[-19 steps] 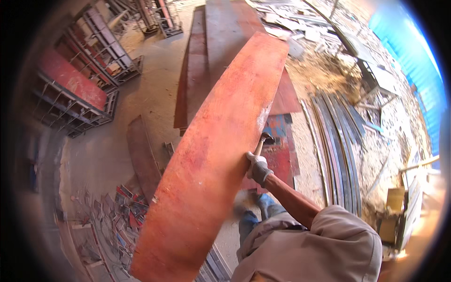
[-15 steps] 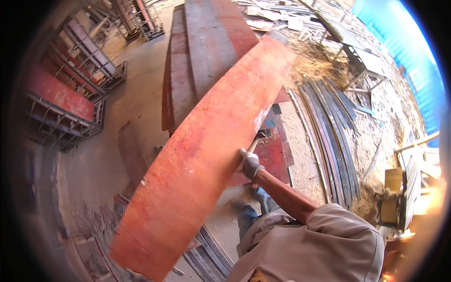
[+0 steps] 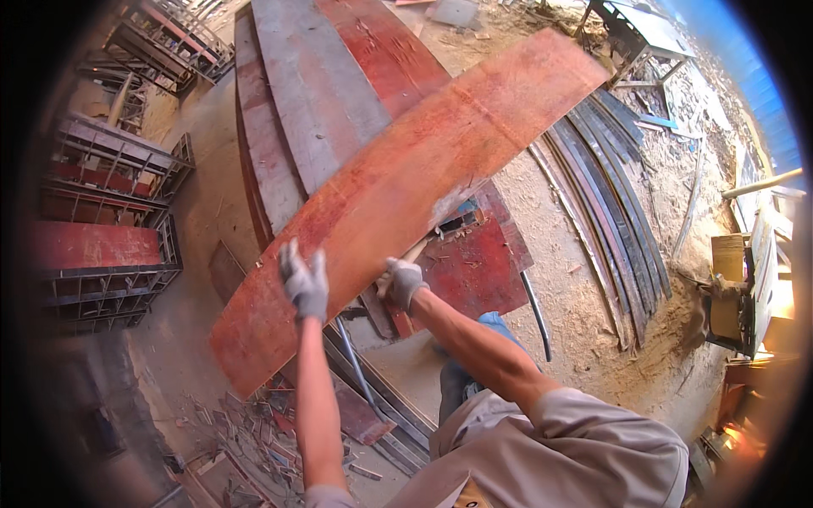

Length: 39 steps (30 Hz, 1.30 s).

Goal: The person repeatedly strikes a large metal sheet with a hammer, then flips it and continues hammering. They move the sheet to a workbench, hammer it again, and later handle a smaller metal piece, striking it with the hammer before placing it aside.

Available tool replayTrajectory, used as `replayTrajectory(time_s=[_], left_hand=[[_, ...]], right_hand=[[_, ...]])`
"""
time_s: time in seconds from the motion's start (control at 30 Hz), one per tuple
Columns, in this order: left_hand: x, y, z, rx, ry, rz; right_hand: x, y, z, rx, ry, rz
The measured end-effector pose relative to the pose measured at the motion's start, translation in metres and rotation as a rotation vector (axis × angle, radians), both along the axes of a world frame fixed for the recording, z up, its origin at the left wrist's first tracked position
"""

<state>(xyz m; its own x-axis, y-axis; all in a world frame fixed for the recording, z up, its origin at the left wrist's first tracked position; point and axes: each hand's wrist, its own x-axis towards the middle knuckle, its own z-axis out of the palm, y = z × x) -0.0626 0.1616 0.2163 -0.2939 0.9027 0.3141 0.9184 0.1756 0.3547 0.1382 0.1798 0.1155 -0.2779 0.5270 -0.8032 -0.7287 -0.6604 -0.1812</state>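
A long orange-red plywood board (image 3: 406, 182) lies slanting across the view, from lower left to upper right, above other panels. My left hand (image 3: 306, 284), in a pale glove, is over its near left part with fingers spread; whether it presses on the face I cannot tell. At the board's near edge, my gloved right hand (image 3: 400, 281) is closed around the wooden handle of a hammer (image 3: 415, 251). The hammer's head is close to the board's edge and hard to make out. Beneath lies a dark red panel (image 3: 478, 275), partly covered by the board.
Long grey and red panels (image 3: 309, 102) are stacked beyond the board. Dark metal bars (image 3: 610, 216) lie on sandy ground at right. Racks with red panels (image 3: 102, 245) stand at left. Wood scraps (image 3: 246, 432) litter the lower left; a metal table (image 3: 648, 38) stands far right.
My left hand, hidden before, has come into view over the board. The board has turned clockwise and its near end has risen in view. My right hand has shifted left with the hammer.
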Motion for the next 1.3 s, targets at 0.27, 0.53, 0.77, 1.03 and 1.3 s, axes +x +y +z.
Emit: replayTrajectory(time_s=[0.27,0.53,0.77,1.03,1.3], left_hand=[[0.096,0.216,-0.138,-0.05,0.22,0.111],[0.102,0.238,-0.178,-0.105,0.436,0.084],[0.087,0.258,-0.172,-0.165,0.408,-0.021],[0.071,0.249,-0.181,-0.282,0.473,-0.052],[0.076,0.283,-0.152,-0.064,0.415,-0.186]], right_hand=[[0.224,-0.012,0.07,0.089,-1.024,0.73],[0.277,0.096,0.069,0.177,-0.82,0.135],[0.215,0.13,0.028,0.187,-1.036,0.138],[0.157,0.091,-0.007,0.053,-1.374,0.485],[0.091,0.097,-0.063,0.083,-1.44,-0.106]])
